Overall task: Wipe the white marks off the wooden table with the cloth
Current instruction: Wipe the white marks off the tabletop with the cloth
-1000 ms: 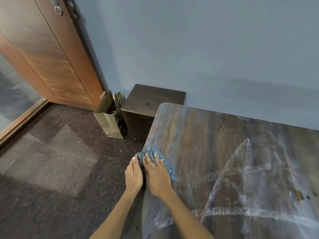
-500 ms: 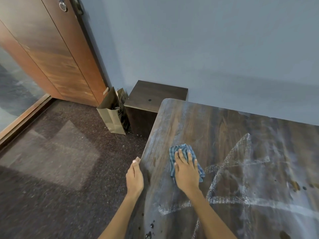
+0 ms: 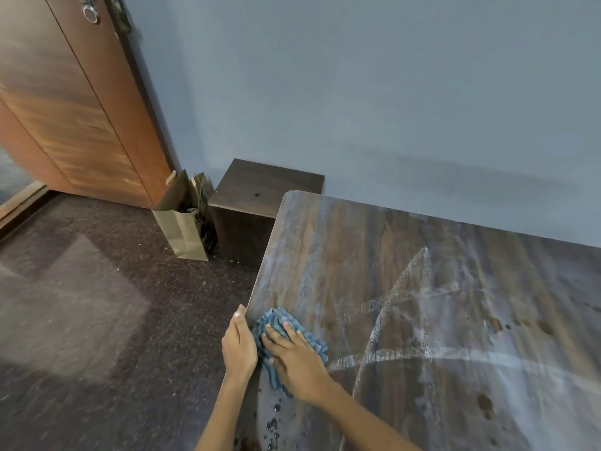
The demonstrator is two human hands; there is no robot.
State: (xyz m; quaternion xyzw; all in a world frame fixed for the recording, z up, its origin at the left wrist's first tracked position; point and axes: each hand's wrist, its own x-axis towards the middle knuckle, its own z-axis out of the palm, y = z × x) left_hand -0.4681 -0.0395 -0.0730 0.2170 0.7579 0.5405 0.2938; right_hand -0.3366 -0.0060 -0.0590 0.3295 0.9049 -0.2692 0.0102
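Nearest the camera, on the left edge of the dark wooden surface (image 3: 341, 255), the right hand (image 3: 294, 361) presses flat on a crumpled blue striped cloth (image 3: 278, 323), fingers (image 3: 292, 330) spread apart. Beside it, the left hand (image 3: 239, 348) rests against the surface's edge, fingers together. Chalky white marks (image 3: 400, 288) cross the wood to the right. Farther off stand a brown paper bag (image 3: 185, 227) and a dark wooden box (image 3: 257, 203).

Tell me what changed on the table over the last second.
The right hand swept the blue cloth from the table's left edge inward toward the white marks, then back to that edge. The left hand stayed on the edge of the wooden table. The marks look unchanged; nothing was let go.
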